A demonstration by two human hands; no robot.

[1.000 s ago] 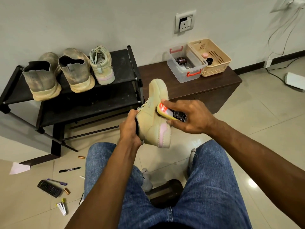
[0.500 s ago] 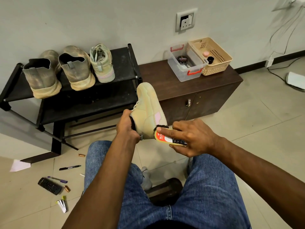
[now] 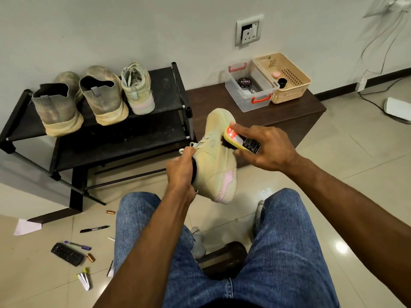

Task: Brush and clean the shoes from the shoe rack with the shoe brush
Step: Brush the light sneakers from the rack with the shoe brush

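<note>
My left hand (image 3: 181,172) grips a pale yellow-green sneaker (image 3: 216,161) by its collar, toe pointing away, above my knees. My right hand (image 3: 266,147) holds a yellow shoe brush (image 3: 241,141) with its dark bristles against the shoe's upper near the toe. On the top shelf of the black shoe rack (image 3: 169,85) stand the matching sneaker (image 3: 138,90) and two dusty grey-brown shoes (image 3: 104,96), (image 3: 57,107).
A dark low cabinet (image 3: 289,112) beside the rack bears a clear box (image 3: 251,94) with a polish tin and a beige basket (image 3: 287,78). Pens, batteries, a remote (image 3: 66,254) and paper lie on the tiled floor at left. A dark stool (image 3: 222,258) shows between my knees.
My right hand has carried the brush from the shoe's heel end up toward the toe. The shoe has tilted back with its heel lower again.
</note>
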